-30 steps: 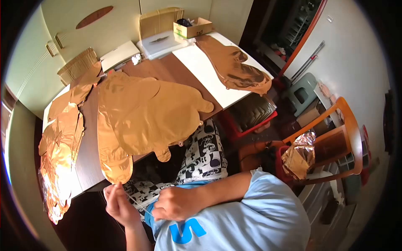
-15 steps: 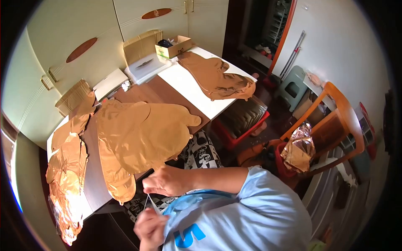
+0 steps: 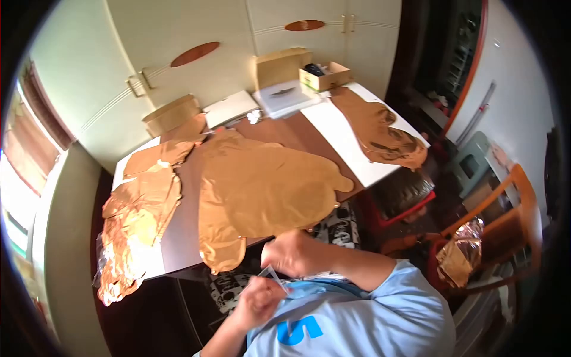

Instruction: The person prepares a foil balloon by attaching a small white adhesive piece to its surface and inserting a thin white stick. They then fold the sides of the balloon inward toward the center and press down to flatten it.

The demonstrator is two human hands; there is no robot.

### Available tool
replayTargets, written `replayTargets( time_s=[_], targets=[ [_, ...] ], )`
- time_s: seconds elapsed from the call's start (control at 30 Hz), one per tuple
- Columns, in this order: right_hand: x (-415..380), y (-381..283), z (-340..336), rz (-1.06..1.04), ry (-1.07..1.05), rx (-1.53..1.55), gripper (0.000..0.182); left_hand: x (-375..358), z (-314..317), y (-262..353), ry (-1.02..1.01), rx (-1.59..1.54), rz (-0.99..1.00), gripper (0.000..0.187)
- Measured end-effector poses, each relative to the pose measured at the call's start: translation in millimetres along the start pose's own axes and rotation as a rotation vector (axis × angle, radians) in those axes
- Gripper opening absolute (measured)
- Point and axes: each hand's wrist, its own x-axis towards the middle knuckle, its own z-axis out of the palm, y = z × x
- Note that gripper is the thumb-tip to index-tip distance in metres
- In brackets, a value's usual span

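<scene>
A thin whitish strip (image 3: 272, 276) is stretched between my two hands, above my lap at the table's front edge. My left hand (image 3: 259, 300), the lower one, is closed on the strip's near end. My right hand (image 3: 292, 253) pinches its upper end, the fingertips blurred and partly hidden. Just beyond my hands lies a stack of flat gold foil shapes (image 3: 273, 187), like uninflated foil balloons, with rounded lobes and small tabs. The stack overhangs the table's front edge, and neither hand visibly grips it.
More gold foil shapes lie at the table's left (image 3: 143, 205) and right end (image 3: 380, 137). At the back stand an open carton (image 3: 326, 78) and a stack of clear sheets (image 3: 285, 100). Right of me are a red crate (image 3: 404, 217) and a wooden chair (image 3: 517, 220) with crumpled foil.
My view has swung left, so the table and foil appear farther right and the window shows. Both hands keep hold of the strip; my left hand now sits closer below my right.
</scene>
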Motion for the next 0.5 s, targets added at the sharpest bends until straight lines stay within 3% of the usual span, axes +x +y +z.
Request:
replayTargets(
  time_s=[0.07, 0.1, 0.13, 0.17, 0.2, 0.27, 0.33, 0.4, 0.43, 0.5],
  targets=[
    [-11, 25, 7, 0.185, 0.026, -0.05, 0.021, 7, -17, 15, 0.339, -0.179, -0.084, 0.013],
    [-25, 19, 23, 0.29, -0.213, 0.037, 0.02, 7, -28, 9, 0.572, -0.178, -0.151, 0.011],
    [-17, 9, 16, 0.167, -0.196, 0.034, 0.021, 20, -38, 9, 0.628, 0.128, -0.194, 0.009],
    [-10, -9, 12, 0.051, -0.175, 0.042, 0.022, 15, -29, -22, 0.545, 0.233, -0.136, 0.008],
    [-6, -18, 9, -0.061, -0.147, 0.058, 0.023, 9, -21, -18, 0.372, 0.133, -0.075, 0.011],
    [0, -2, -4, 0.068, -0.025, -0.049, 0.023, 8, -3, -4, 0.015, -0.066, 0.051, 0.016],
    [-5, 20, 0, 0.24, -0.022, -0.156, 0.02, 15, -21, 14, 0.318, 0.014, 0.004, 0.021],
    [-21, 6, 20, 0.074, -0.203, 0.038, 0.013, 23, -44, 6, 0.564, 0.27, -0.21, 0.027],
    [-19, -11, 21, 0.046, -0.268, 0.099, 0.01, 19, -36, -3, 0.462, 0.2, -0.102, 0.028],
    [3, -11, -11, -0.028, -0.098, -0.08, 0.012, 17, -15, -5, 0.201, 0.049, 0.037, 0.028]
  ],
)
